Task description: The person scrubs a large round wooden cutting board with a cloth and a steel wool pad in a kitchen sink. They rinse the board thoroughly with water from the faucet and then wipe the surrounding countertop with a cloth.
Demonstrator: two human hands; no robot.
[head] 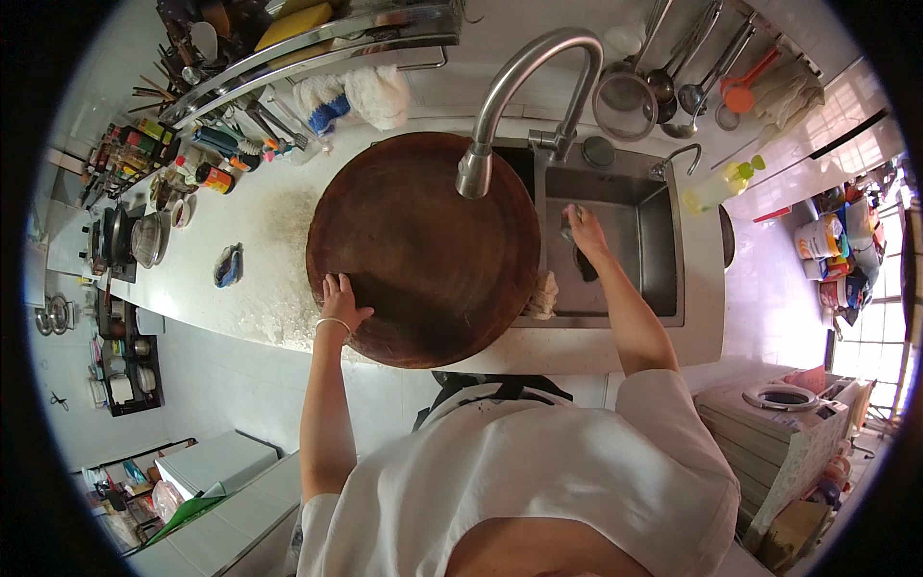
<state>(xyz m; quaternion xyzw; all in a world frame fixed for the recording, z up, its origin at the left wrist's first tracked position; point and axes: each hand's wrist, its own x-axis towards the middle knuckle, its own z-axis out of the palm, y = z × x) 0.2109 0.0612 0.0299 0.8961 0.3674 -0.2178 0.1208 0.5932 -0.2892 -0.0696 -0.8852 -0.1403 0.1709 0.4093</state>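
A large round wooden board (425,245) lies on the white counter (267,303) and reaches over the left part of the sink. My left hand (342,306), with a bracelet at the wrist, rests on its lower left rim, fingers apart. Over the steel sink basin (613,288) my right hand (588,232) is closed around a small greyish thing that I cannot identify. A dark object (585,265) is just below that hand in the basin. The curved pull-down faucet (505,94) hangs over the board. A crumpled beige cloth (542,296) sits between board and basin.
A small blue-and-grey crumpled item (228,265) lies on the counter at left. Bottles (215,177) and a wire basket (147,239) stand farther back. Ladles and a strainer (626,104) hang on the wall behind the sink. A small tap (674,164) rises at the sink's right corner.
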